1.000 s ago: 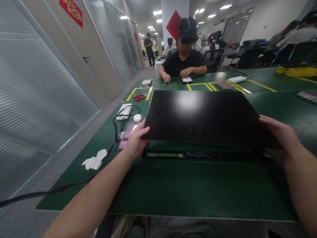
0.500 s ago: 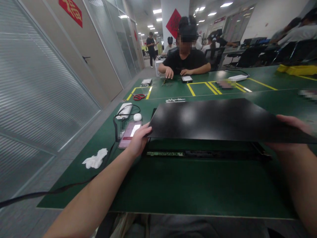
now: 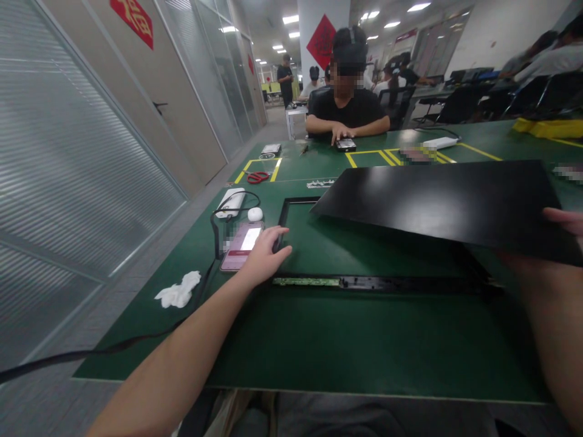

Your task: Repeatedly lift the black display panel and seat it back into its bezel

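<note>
A thin, glossy black panel is tilted in the air over the right part of a black rectangular frame. My right hand grips the panel by its right end, the thumb on top. Part of that hand is hidden under the panel. My left hand hovers at the frame's left side, thumb and fingers apart, with nothing in it. A green circuit strip sits in the front rail of the frame, which lies on the green table.
Left of the frame are a phone, a white earbud case, a white power bank with a black cable and a crumpled tissue. Farther back lie red scissors. Across the table a person touches a hard drive.
My left hand has let go of the panel. The panel has shifted right and tilted, uncovering the frame's left side. The person opposite has moved a hand to the hard drive.
</note>
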Motion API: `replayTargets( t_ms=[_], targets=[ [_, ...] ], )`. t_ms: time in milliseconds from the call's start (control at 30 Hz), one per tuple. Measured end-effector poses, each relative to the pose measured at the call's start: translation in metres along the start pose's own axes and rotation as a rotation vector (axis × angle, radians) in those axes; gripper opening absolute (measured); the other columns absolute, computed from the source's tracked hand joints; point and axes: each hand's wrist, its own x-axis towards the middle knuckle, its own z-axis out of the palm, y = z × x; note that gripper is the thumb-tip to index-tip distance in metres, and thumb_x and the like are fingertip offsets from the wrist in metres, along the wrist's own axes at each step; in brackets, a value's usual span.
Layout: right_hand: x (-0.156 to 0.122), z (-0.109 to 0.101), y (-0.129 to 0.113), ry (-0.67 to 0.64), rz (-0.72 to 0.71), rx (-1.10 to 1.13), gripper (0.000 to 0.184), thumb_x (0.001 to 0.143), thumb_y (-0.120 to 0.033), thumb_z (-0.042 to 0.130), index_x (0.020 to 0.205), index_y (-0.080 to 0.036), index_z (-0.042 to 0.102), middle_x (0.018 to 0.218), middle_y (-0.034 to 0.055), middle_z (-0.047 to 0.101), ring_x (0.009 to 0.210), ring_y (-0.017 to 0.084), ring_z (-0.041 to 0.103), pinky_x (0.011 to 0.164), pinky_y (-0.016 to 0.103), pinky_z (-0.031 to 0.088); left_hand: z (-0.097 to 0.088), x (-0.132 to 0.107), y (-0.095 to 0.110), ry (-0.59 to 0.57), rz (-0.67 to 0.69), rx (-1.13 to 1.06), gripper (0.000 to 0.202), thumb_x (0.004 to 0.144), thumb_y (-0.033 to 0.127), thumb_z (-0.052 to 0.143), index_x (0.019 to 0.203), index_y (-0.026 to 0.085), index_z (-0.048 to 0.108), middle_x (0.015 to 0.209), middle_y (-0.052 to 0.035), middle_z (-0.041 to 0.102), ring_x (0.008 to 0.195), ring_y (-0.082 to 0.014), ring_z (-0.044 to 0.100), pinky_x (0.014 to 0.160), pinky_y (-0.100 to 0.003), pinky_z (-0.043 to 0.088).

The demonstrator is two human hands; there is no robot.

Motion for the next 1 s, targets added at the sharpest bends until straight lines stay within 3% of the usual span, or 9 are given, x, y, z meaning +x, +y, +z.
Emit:
replayTargets(
  t_ms=[133, 267, 467, 667, 833, 1000],
  targets=[
    [-0.011, 0.014, -0.002, -0.114, -0.030, 0.140, 0.015, 0.060, -0.016, 0.054, 0.074, -0.021, 0.052, 0.091, 0.0023, 0.063, 0.084, 0.020, 0.066, 0.071, 0.043, 0.061, 0.010, -0.006, 0.003, -0.138, 0.038, 0.256, 0.052, 0.087, 0.032, 0.062, 0.137, 0.019, 0.058, 0.156, -0.0170, 0.043, 0.150, -0.0371, 0.031, 0.121, -0.058, 0.028],
    [-0.005, 0.008, -0.002, -0.069, -0.111, 0.171, 0.017, 0.057, -0.015, 0.051, 0.073, -0.021, 0.049, 0.089, 0.0019, 0.059, 0.081, 0.018, 0.063, 0.070, 0.038, 0.060, 0.015, -0.009, 0.004, -0.202, 0.036, 0.370, 0.050, 0.092, 0.034, 0.058, 0.139, 0.018, 0.058, 0.159, -0.0177, 0.038, 0.154, -0.0403, 0.018, 0.123, -0.059, 0.022],
    [0.020, -0.012, -0.004, 0.058, -0.163, 0.185, 0.007, 0.064, -0.021, 0.051, 0.069, -0.021, 0.046, 0.088, 0.0027, 0.054, 0.081, 0.019, 0.061, 0.058, 0.036, 0.058, 0.014, -0.008, 0.003, -0.200, 0.044, 0.378, 0.049, 0.093, 0.036, 0.056, 0.139, 0.019, 0.058, 0.159, -0.0172, 0.039, 0.153, -0.0406, 0.018, 0.122, -0.061, 0.023],
    [0.031, -0.027, -0.005, 0.065, -0.165, 0.168, 0.007, 0.067, -0.022, 0.052, 0.067, -0.022, 0.045, 0.087, 0.0040, 0.056, 0.082, 0.018, 0.062, 0.054, 0.032, 0.057, 0.015, -0.008, -0.001, -0.204, 0.051, 0.355, 0.050, 0.093, 0.038, 0.056, 0.139, 0.020, 0.057, 0.160, -0.0169, 0.038, 0.154, -0.0405, 0.016, 0.122, -0.062, 0.022],
    [0.025, -0.021, -0.004, 0.176, -0.094, 0.149, 0.005, 0.067, -0.017, 0.052, 0.066, -0.021, 0.048, 0.088, 0.0044, 0.057, 0.081, 0.016, 0.063, 0.050, 0.025, 0.056, 0.015, -0.008, -0.005, -0.209, 0.060, 0.337, 0.052, 0.093, 0.039, 0.055, 0.142, 0.021, 0.056, 0.161, -0.0159, 0.037, 0.154, -0.0408, 0.015, 0.121, -0.063, 0.022],
    [0.017, -0.012, -0.003, 0.262, -0.030, 0.110, 0.010, 0.064, -0.012, 0.051, 0.071, -0.019, 0.054, 0.094, 0.0044, 0.061, 0.080, 0.014, 0.065, 0.053, 0.025, 0.059, 0.013, -0.008, 0.001, -0.217, 0.036, 0.337, 0.052, 0.092, 0.038, 0.055, 0.140, 0.019, 0.057, 0.160, -0.0186, 0.038, 0.154, -0.0418, 0.016, 0.122, -0.062, 0.020]
  ],
)
